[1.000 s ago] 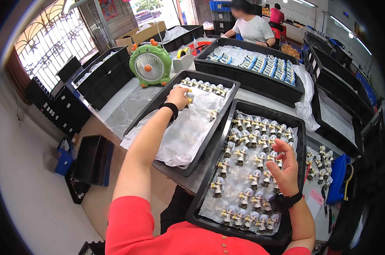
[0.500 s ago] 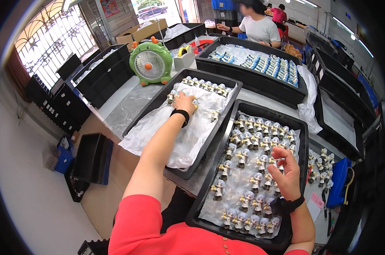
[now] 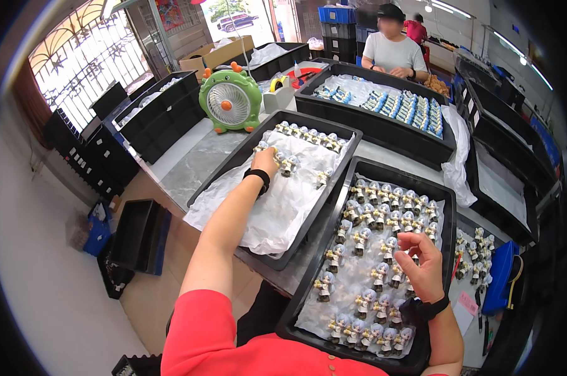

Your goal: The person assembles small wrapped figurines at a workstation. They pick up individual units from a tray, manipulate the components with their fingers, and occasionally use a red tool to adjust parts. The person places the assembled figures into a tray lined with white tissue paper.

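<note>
My left hand (image 3: 266, 161) reaches into the left black tray (image 3: 199, 195), its fingers closed around a small figurine (image 3: 260, 146) with pale hair and a white-and-gold outfit. The fingers hide part of that figurine. Right beside the hand another such figurine (image 3: 288, 165) rests on the white plastic lining (image 3: 265, 216). Over the nearer black tray (image 3: 446, 216), which holds several rows of the same figurines (image 3: 361, 240), hovers my right hand (image 3: 421, 266). Its thumb and fingers are curved apart, with nothing between them.
A green frog-shaped fan (image 3: 230, 101) stands beyond the left tray. Behind it is a tape dispenser (image 3: 277, 94). A large black tray (image 3: 371, 119) holds blue-and-white pieces, with a person (image 3: 393, 53) behind it. More figurines (image 3: 474, 254) and a blue bin (image 3: 500, 276) are at right.
My left hand has shifted toward the left figurine, uncovering the figurines beside it. My right hand stays hovering, nearly unchanged. The view has tilted slightly, and the person behind has turned.
</note>
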The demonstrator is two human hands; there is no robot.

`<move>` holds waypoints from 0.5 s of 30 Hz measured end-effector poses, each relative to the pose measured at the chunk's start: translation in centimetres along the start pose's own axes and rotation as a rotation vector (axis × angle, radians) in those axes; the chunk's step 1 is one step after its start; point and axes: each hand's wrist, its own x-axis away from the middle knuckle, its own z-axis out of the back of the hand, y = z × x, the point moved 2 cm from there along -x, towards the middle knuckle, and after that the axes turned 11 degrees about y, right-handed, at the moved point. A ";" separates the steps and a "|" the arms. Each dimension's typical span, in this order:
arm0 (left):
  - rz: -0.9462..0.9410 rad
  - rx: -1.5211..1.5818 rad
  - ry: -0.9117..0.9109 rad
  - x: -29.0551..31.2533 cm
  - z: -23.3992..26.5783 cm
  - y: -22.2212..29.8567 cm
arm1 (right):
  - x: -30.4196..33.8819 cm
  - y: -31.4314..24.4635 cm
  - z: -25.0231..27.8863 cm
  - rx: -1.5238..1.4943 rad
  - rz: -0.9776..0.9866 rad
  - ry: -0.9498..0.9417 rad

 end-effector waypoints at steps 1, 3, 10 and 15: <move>0.010 -0.017 0.014 0.0 0.1 0.2 | -0.1 0.0 0.0 -0.002 -0.007 -0.002; 0.049 -0.030 0.019 0.1 0.6 0.7 | -0.1 0.0 -0.1 -0.015 -0.037 -0.011; 0.056 0.004 0.056 0.2 0.8 1.3 | 0.2 0.7 0.0 -0.039 -0.102 -0.010; 0.017 -0.012 0.113 -1.5 -1.4 -0.6 | -0.3 0.5 -0.4 0.101 -0.037 -0.066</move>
